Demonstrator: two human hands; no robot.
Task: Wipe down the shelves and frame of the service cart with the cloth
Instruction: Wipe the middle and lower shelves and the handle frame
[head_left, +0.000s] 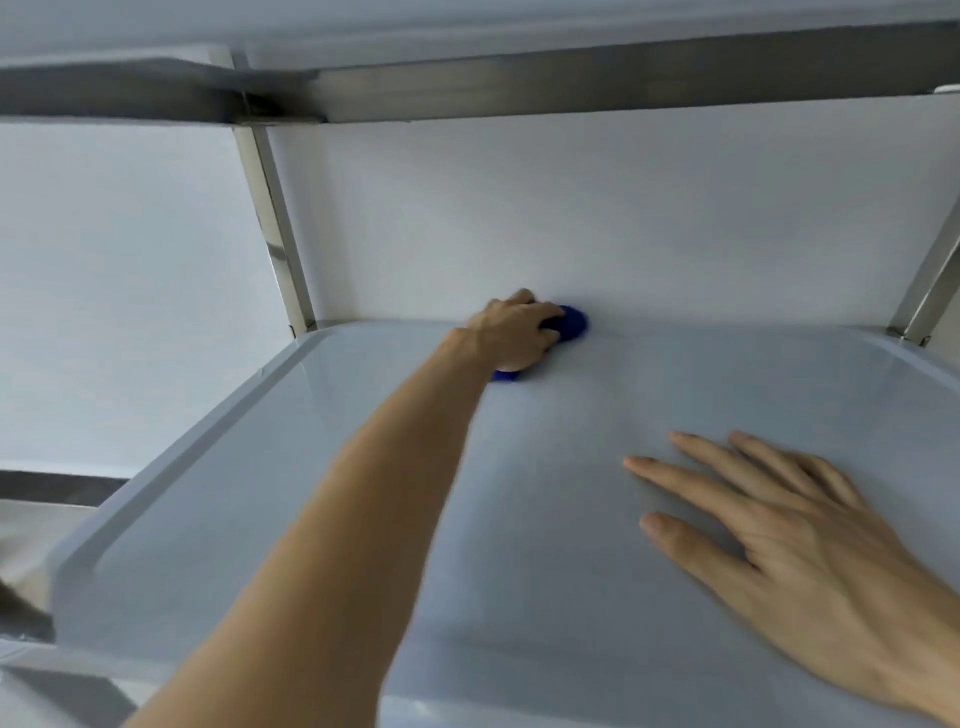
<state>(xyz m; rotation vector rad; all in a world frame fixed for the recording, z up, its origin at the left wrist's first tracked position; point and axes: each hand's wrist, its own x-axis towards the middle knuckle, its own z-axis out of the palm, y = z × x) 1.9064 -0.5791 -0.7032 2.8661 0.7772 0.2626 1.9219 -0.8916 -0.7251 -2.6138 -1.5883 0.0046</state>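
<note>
A pale grey cart shelf (597, 441) with a raised rim fills the lower view. My left hand (511, 332) reaches to the shelf's far edge and presses a bunched blue cloth (571, 323) onto it; most of the cloth is hidden under the fingers, with a bit showing below the palm. My right hand (769, 535) lies flat on the shelf at the near right, fingers spread, holding nothing.
A steel upright (275, 228) rises at the shelf's far left corner, another steel upright (930, 280) at the far right. A steel crossbar (571, 83) of the upper shelf runs overhead. A white wall stands right behind the cart.
</note>
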